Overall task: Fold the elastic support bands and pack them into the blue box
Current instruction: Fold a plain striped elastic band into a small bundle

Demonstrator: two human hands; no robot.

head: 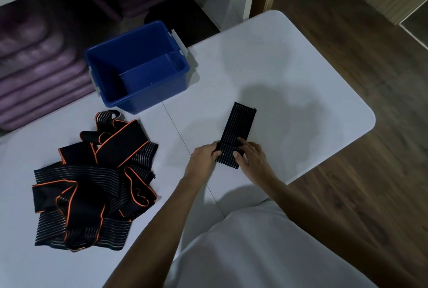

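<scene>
A black elastic band with thin white stripes (239,126) lies stretched out on the white table (289,74), its near end folded over. My left hand (203,156) pinches the left edge of that folded end. My right hand (252,155) holds the right side, thumb under the fold and fingers on top. A tangled pile of black bands with orange trim (97,178) lies to the left. The blue box (136,65) stands open behind, nothing visible inside it.
The table's rounded right edge (368,123) drops to a wooden floor (370,195). Stacked purple towels (34,72) sit on a shelf behind the table at left. A seam (185,139) runs across the tabletop.
</scene>
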